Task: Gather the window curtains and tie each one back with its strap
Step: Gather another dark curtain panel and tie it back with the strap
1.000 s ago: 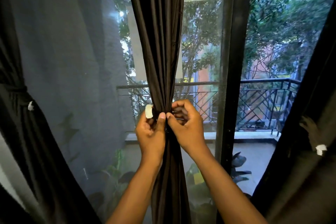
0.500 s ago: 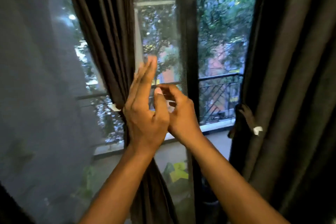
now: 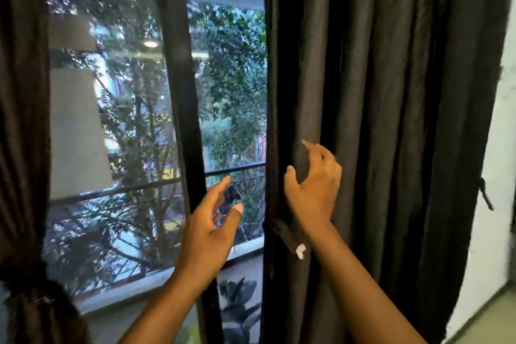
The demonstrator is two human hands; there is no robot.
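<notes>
Presently: right curtain hangs loose and ungathered, its strap dangling at the inner edge; left curtain already cinched low at frame edge; right hand curls round the loose curtain's edge fold; left hand spread wide, holding nothing.

- The dark brown cloth curtain looks soft and matt, with long folds.
- The clear window glass is smooth and shiny.
- The black window frame bar looks smooth and a bit glossy.
</notes>
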